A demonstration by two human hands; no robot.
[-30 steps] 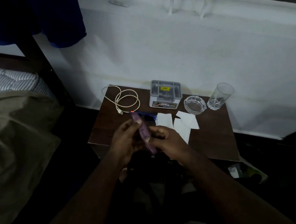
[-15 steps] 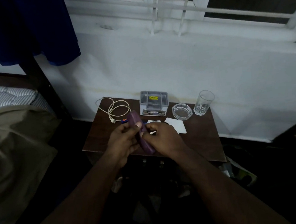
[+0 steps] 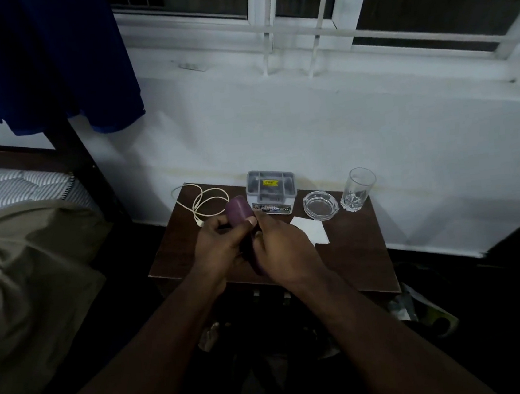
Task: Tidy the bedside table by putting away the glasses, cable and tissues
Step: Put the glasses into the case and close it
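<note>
1. Over the near half of the bedside table (image 3: 355, 260), head view: both hands meet on a purple case (image 3: 238, 212), probably for glasses.
2. Left hand (image 3: 222, 252): fingers curled round the case's left side, thumb on top near its rounded far end. Clenched grip on the case.
3. Right hand (image 3: 285, 252): fingers bent in and closed on the case's right edge, thumb tip touching the left thumb. Grasping the case too.
4. Case tilted, far end up and toward the wall, near end hidden between the palms. Cannot tell whether its lid is open or closed.
5. Glasses themselves not visible; cannot tell if they are inside the case.
6. White cable (image 3: 209, 202) lies in a loose coil on the table's far left corner, plug end just beside the left hand, one loop hanging past the table's edge.
7. White tissues (image 3: 312, 230) lie flat on the table just right of the right hand, partly hidden by it.
8. Grey box (image 3: 270, 185) at the far edge, centre, clear lid on, yellow label on top; contents dark, too blurred to name.
9. Glass ashtray (image 3: 320, 206) right of the box, looks empty, just behind the tissues.
10. Tumbler (image 3: 358, 189) upright just right of the ashtray, near the far right corner; cannot tell if any liquid is in it.
11. Bed (image 3: 19, 270) with olive cover left of the table; blue cloth (image 3: 45, 59) hangs above it.
</note>
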